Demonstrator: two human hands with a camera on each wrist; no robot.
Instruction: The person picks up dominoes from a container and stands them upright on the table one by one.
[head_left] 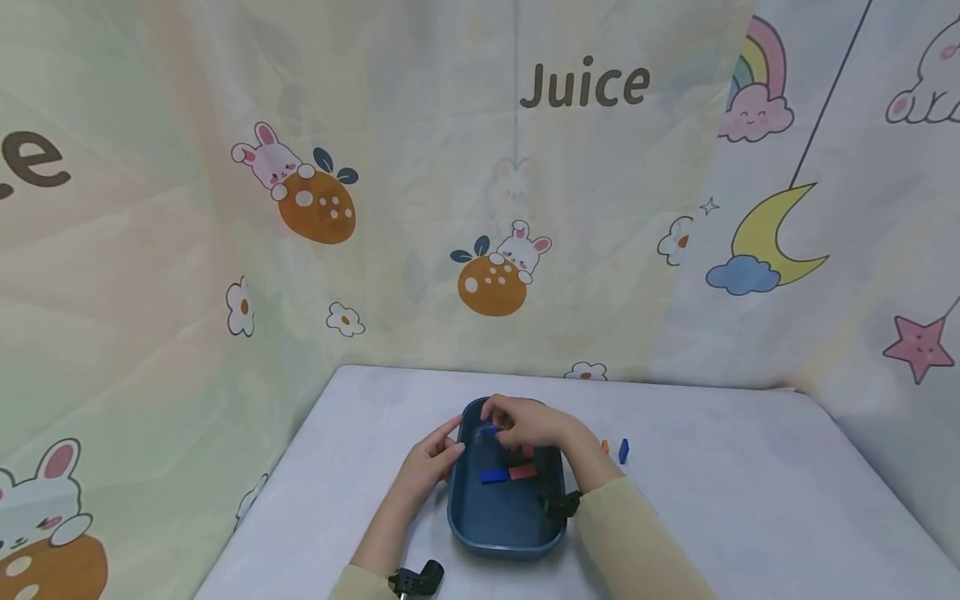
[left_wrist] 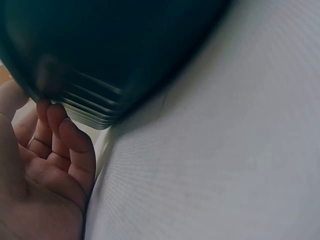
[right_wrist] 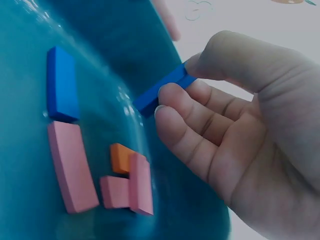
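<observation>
A dark blue-green tray (head_left: 504,523) with rounded corners stands on the white table. My left hand (head_left: 426,467) grips its left side, thumb at the rim and fingertips against the outer wall in the left wrist view. Over the tray's far end, my right hand (head_left: 529,422) pinches a slim blue block (right_wrist: 161,91) between thumb and fingers, the block slanting beside the inner wall. On the tray floor lie another blue block (right_wrist: 63,86) and a long pink block (right_wrist: 73,167), end to end. An orange block (right_wrist: 120,158) sits by two more pink blocks (right_wrist: 141,185).
To the right of the tray, a small orange block (head_left: 605,447) and an upright-looking blue block (head_left: 624,451) are on the table (head_left: 720,492). A printed cloth backdrop (head_left: 420,167) rises behind the table. Each wrist wears a black camera.
</observation>
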